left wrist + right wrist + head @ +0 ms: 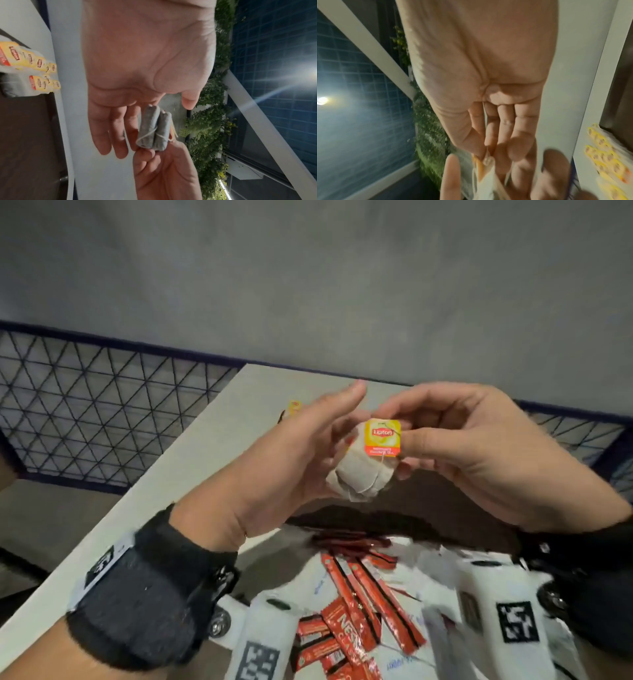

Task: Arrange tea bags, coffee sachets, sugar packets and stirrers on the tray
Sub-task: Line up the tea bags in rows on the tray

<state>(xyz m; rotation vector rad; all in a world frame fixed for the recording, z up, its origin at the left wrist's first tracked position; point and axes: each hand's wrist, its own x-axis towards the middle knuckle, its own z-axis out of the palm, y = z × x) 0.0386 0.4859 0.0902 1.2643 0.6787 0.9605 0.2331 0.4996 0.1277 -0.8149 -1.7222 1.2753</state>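
A bundle of tea bags (pixel 359 474) with a yellow Lipton tag (pixel 382 437) is held up above the dark brown tray (pixel 428 508). My right hand (pixel 404 436) pinches the bundle at the tag between thumb and fingers. My left hand (pixel 339 422) lies against the bundle's left side with straight fingers (pixel 106 128). In the left wrist view the tea bags (pixel 152 128) look grey and are wound with string. Several more tea bags (pixel 34 63) lie in rows at the tray's edge. Red coffee sachets (pixel 359 604) lie in an open white bag below the hands.
The tray sits on a pale table (pixel 222 422), and one more tea bag tag (pixel 294 406) shows past my left hand. A dark wire-mesh railing (pixel 102 405) runs behind the table. The white bag (pixel 274 628) fills the near edge.
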